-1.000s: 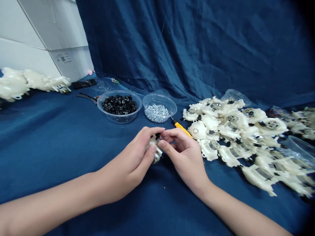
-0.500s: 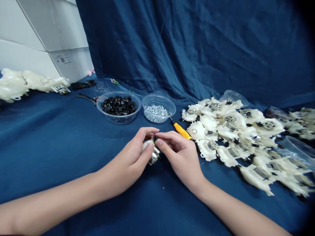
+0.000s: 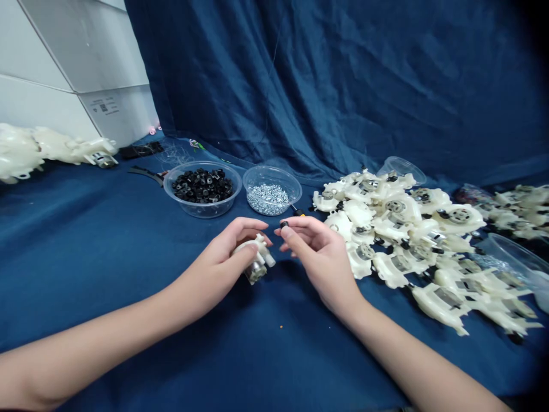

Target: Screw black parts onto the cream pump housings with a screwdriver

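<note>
My left hand (image 3: 234,252) is closed around a cream plastic housing with a silver motor (image 3: 258,269) in it; a short peg sticks out to the right. Just right of it, my right hand (image 3: 319,252) pinches a small black plastic part (image 3: 284,225) between thumb and fingertips. The part and the housing are a little apart. Behind the hands stand a clear bowl of black plastic parts (image 3: 203,186) and a clear bowl of small silver screws (image 3: 269,199). A screwdriver (image 3: 298,212) lies mostly hidden behind my right hand.
Many cream motor housings (image 3: 397,223) are heaped on the right, with clear bowls (image 3: 510,257) beside them. More housings (image 3: 55,146) lie at the far left before white boxes (image 3: 115,109). A black-handled tool (image 3: 146,173) lies left of the bowls.
My hands have drawn apart. The black part has come away from the housing in my right hand, and the housing's peg now shows. The screwdriver's orange handle is now mostly covered.
</note>
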`<state>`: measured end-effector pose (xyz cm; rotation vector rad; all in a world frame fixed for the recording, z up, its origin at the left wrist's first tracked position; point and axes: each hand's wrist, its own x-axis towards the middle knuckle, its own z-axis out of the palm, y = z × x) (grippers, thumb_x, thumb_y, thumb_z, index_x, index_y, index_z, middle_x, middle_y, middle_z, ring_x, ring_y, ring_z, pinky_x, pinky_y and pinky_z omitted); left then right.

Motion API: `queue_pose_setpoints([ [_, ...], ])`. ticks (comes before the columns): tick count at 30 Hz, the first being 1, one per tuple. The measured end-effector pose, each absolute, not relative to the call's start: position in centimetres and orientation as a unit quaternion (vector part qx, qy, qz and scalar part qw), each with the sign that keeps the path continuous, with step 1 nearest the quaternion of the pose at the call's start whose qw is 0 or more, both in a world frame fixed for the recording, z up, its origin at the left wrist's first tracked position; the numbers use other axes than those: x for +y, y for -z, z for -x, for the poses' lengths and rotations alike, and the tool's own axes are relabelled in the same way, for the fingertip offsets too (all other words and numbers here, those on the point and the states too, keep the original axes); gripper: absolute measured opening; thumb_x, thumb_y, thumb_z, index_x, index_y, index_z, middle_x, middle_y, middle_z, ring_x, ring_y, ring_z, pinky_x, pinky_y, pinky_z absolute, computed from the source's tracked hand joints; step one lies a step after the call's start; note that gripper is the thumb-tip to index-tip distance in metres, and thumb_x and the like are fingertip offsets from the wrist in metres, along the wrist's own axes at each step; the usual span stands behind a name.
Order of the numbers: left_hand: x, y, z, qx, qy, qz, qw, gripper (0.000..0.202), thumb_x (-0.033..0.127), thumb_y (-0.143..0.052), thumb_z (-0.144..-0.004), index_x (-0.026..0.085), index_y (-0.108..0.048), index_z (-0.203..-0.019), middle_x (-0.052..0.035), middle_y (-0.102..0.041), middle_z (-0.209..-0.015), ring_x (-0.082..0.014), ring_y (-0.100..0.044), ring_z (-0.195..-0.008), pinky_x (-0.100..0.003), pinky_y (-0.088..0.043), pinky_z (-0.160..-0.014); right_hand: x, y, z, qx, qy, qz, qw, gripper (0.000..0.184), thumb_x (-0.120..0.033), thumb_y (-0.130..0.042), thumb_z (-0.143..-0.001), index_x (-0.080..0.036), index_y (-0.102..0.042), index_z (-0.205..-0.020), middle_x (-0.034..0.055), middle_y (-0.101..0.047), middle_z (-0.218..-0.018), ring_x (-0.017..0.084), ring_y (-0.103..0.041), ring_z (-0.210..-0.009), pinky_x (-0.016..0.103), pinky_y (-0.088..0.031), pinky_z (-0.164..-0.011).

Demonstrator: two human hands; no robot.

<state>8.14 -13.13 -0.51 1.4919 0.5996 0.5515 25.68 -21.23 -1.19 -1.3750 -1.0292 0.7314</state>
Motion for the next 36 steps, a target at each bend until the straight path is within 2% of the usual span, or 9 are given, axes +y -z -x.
queue_pose_setpoints([
  [4, -12.7, 0.3, -8.2, 0.264, -0.235, -0.638, 0.684, 0.025, 0.031, -0.055, -0.097, 0.023, -0.057, -0.121, -0.0021, -0.072, -0.111, -0.0143, -0.066, -0.096, -0.026, -0.051, -0.080, -21.3, 0.8, -27.7, -0.564, -0.167, 0.688, 0.425, 0.021, -0.031, -0.067, -0.094, -0.022, -0.078, -0.111, 0.0041, -0.075, -0.090, 0.014, -0.061, -0.062, 0.032, -0.052, -0.063],
  [7, -12.6, 0.1, -8.1, 0.264, -0.240, -0.630, 0.689, 0.025, 0.028, -0.056, -0.095, 0.022, -0.058, -0.119, -0.0026, -0.072, -0.108, -0.0146, -0.067, -0.095, -0.025, -0.051, -0.079, -21.5, 0.8, -28.2, -0.644, -0.068, 0.708, 0.281, 0.021, -0.022, -0.066, -0.094, -0.023, -0.080, -0.108, 0.0066, -0.073, -0.101, 0.018, -0.065, -0.078, 0.037, -0.052, -0.074],
  [9, -12.5, 0.0, -8.1, 0.269, -0.242, -0.616, 0.699, 0.025, 0.027, -0.058, -0.093, 0.021, -0.059, -0.117, -0.0034, -0.073, -0.106, -0.0158, -0.068, -0.093, -0.026, -0.051, -0.077, -21.6, 0.9, -28.1, -0.665, -0.063, 0.704, 0.241, 0.020, -0.018, -0.064, -0.093, -0.021, -0.079, -0.106, 0.0075, -0.072, -0.105, 0.021, -0.067, -0.088, 0.039, -0.052, -0.080],
  [12, -12.1, 0.0, -8.1, 0.275, -0.241, -0.599, 0.712, 0.026, 0.029, -0.060, -0.091, 0.021, -0.059, -0.114, -0.0048, -0.075, -0.103, -0.0189, -0.071, -0.090, -0.028, -0.052, -0.075, -21.6, 0.8, -28.1, -0.663, -0.089, 0.701, 0.248, 0.017, -0.016, -0.065, -0.092, -0.018, -0.076, -0.104, 0.0060, -0.074, -0.100, 0.021, -0.067, -0.089, 0.039, -0.052, -0.081],
  [17, -11.6, -0.4, -8.2, 0.302, -0.237, -0.598, 0.704, 0.024, 0.036, -0.060, -0.091, 0.020, -0.064, -0.109, -0.0071, -0.078, -0.102, -0.0229, -0.073, -0.093, -0.031, -0.053, -0.078, -21.8, 0.4, -28.2, -0.635, -0.113, 0.716, 0.268, 0.026, -0.020, -0.069, -0.091, -0.023, -0.074, -0.117, 0.0030, -0.073, -0.096, 0.015, -0.059, -0.066, 0.035, -0.048, -0.068],
  [20, -11.7, -0.7, -8.4, 0.316, -0.241, -0.586, 0.706, 0.024, 0.035, -0.059, -0.091, 0.020, -0.064, -0.108, -0.0059, -0.078, -0.099, -0.0221, -0.073, -0.092, -0.030, -0.053, -0.080, -22.0, 0.1, -27.5, -0.641, -0.050, 0.689, 0.334, 0.024, -0.022, -0.067, -0.093, -0.023, -0.075, -0.116, 0.0055, -0.066, -0.104, 0.014, -0.055, -0.068, 0.033, -0.046, -0.066],
  [24, -11.7, -0.9, -8.4, 0.332, -0.252, -0.590, 0.692, 0.021, 0.032, -0.063, -0.087, 0.020, -0.067, -0.105, -0.0003, -0.073, -0.089, -0.0152, -0.067, -0.078, -0.024, -0.047, -0.069, -22.1, -0.3, -25.9, -0.683, -0.085, 0.584, 0.432, 0.019, -0.020, -0.069, -0.093, -0.021, -0.077, -0.110, 0.0018, -0.060, -0.088, 0.013, -0.052, -0.071, 0.028, -0.045, -0.064],
  [32, -11.4, -0.2, -8.0, 0.297, -0.218, -0.619, 0.694, 0.024, 0.034, -0.060, -0.089, 0.022, -0.064, -0.110, -0.0014, -0.072, -0.093, -0.0171, -0.066, -0.082, -0.026, -0.046, -0.071, -21.2, 1.0, -25.3, -0.659, -0.226, 0.552, 0.458, 0.010, -0.028, -0.077, -0.091, -0.026, -0.081, -0.100, -0.0014, -0.060, -0.084, 0.011, -0.052, -0.069, 0.025, -0.040, -0.060],
  [36, -11.5, -0.1, -8.0, 0.281, -0.206, -0.613, 0.709, 0.024, 0.034, -0.061, -0.090, 0.021, -0.064, -0.110, -0.0013, -0.073, -0.095, -0.0147, -0.063, -0.080, -0.025, -0.044, -0.071, -21.2, 1.3, -25.2, -0.669, -0.231, 0.543, 0.451, 0.005, -0.024, -0.069, -0.097, -0.022, -0.073, -0.097, -0.0003, -0.058, -0.089, 0.012, -0.054, -0.074, 0.026, -0.043, -0.066],
])
